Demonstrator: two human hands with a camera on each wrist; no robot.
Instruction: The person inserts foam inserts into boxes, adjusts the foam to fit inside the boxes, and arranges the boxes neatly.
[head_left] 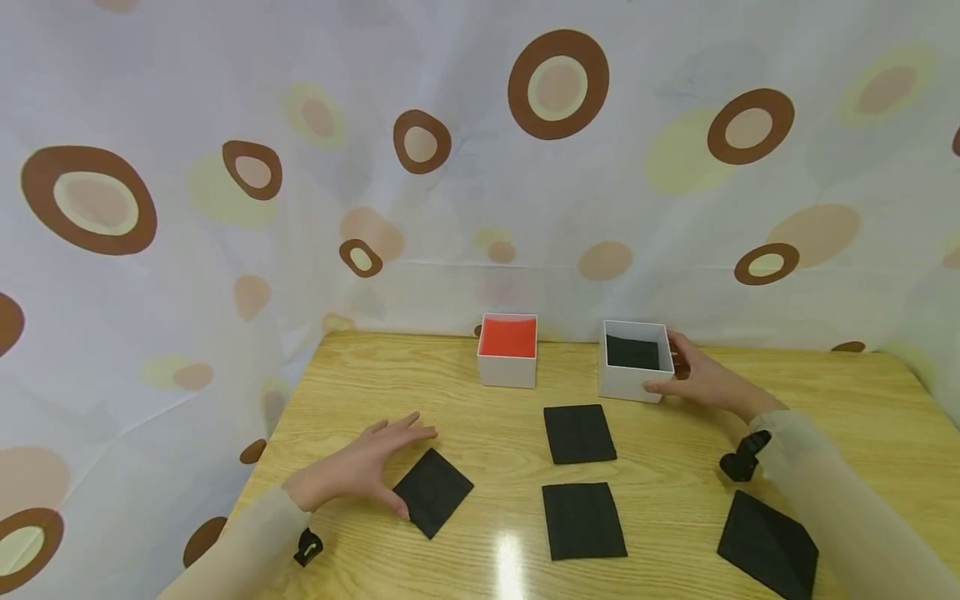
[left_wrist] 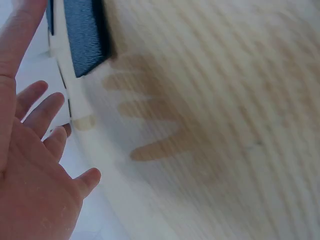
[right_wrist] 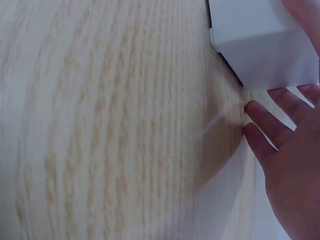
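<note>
My right hand (head_left: pixel 705 382) grips the right side of a white open box (head_left: pixel 628 383), its thumb at the front and its fingers along the side and back. A folded black cloth (head_left: pixel 633 353) lies inside that box. In the right wrist view, the fingers (right_wrist: pixel 270 122) reach against the box wall (right_wrist: pixel 270 60). On the left, my left hand (head_left: pixel 360 467) hovers with spread fingers beside a black square cloth (head_left: pixel 435 493) turned like a diamond. Its thumb overlaps the cloth's left corner in the head view, and nothing is held in it.
A second white box (head_left: pixel 507 372) with red cloth (head_left: pixel 508 338) in it stands at the back of the wooden table (head_left: pixel 390 375). Black squares lie mid-table (head_left: pixel 579 433), nearer the front (head_left: pixel 585 521) and under the right forearm (head_left: pixel 768 546). A patterned curtain (head_left: pixel 465 200) hangs behind.
</note>
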